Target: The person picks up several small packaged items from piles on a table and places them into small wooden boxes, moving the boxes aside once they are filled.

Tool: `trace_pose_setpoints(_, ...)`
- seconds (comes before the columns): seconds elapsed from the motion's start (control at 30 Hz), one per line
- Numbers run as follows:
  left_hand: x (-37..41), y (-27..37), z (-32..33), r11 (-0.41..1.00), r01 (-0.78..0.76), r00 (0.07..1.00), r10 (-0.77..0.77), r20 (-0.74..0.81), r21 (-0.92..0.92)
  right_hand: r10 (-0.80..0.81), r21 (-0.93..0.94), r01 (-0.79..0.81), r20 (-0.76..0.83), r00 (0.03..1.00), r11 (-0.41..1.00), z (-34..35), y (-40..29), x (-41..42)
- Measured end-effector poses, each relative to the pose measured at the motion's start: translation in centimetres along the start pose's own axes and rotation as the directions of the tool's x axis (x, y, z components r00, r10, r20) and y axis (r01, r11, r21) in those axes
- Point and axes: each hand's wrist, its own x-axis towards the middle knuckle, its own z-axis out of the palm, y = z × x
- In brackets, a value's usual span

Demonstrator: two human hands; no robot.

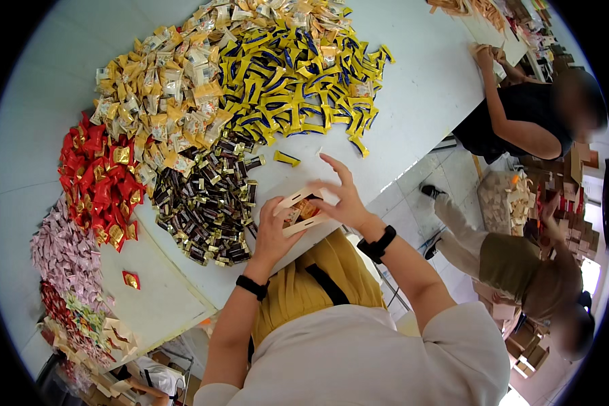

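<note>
My left hand grips one end of a small cream cardboard box with slots in its side flaps. Wrapped sweets with orange, red and clear wrappers lie inside it. At the box's other end my right hand has its fingers spread, one of them blurred. Its thumb is over the box rim; whether it touches is unclear. Just beyond lies a single yellow-and-blue stick packet. Left of the box spreads a pile of small dark-brown and gold wrapped sweets.
Yellow-and-blue packets, clear-and-orange packets, red-wrapped sweets and pink packets are heaped on the table. A lone red packet lies apart. Other people work around, with cardboard boxes at right.
</note>
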Motion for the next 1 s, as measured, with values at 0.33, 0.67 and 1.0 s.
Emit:
trace_pose_setpoints(0.33,1.2,-0.6,-0.1,0.993,-0.074,0.995,0.08,0.06,-0.097,-0.183,0.055,0.175,0.25,0.951,0.983,0.3,2.7,-1.8)
trace_pose_setpoints(0.67,2.0,-0.9,0.5,0.954,0.138,0.99,-0.124,0.068,-0.265,-0.157,-0.022,0.167,0.238,0.958,0.986,0.3,2.2,-2.0)
trace_pose_setpoints(1.0,2.7,-1.8,2.3,0.97,0.096,0.991,-0.113,-0.065,-0.224,-0.126,-0.22,0.193,0.286,0.95,0.956,-0.2,2.3,-2.2)
